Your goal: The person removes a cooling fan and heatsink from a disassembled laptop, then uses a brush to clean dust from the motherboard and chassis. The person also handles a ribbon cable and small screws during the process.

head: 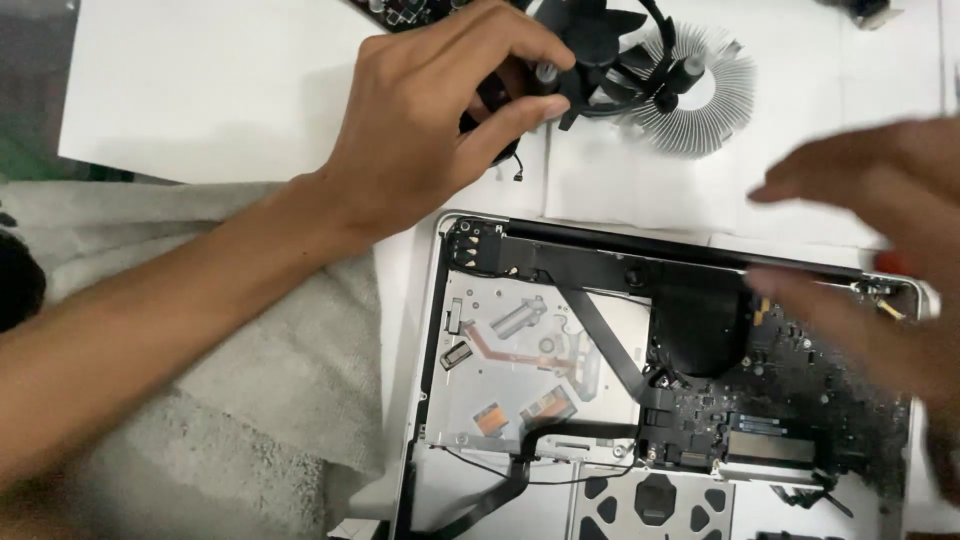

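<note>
Starting at the far left there's a grey towel (250,400) bunched over the tabletop, with the left forearm crossing it on a diagonal up toward the top middle. The left hand (440,120) is closed around the black fan (590,50), thumb underneath and fingers curled over the top edge, so the fan is already in that hand and sits just off its fingertips to the right. The fan is up at the top edge of the view, on the white paper sheet (200,90), and its far side is touching or overlapping the round finned heatsink (700,100), can't tell if the two are joined or just stacked.

Below all that is the opened laptop (640,400), bottom cover off, long axis running left to right. The silver optical drive (530,370) is on its left half, the dark logic board (800,410) on the right half.

The right hand (880,260) is a blur over the laptop's top right corner, fingers spread loosely and pointing left, gripping nothing as far as I can tell. It's well apart from the fan, so the left hand is way nearer.

Open room is mostly the bare paper to the left of the fan; toward the right the heatsink crowds it
</note>
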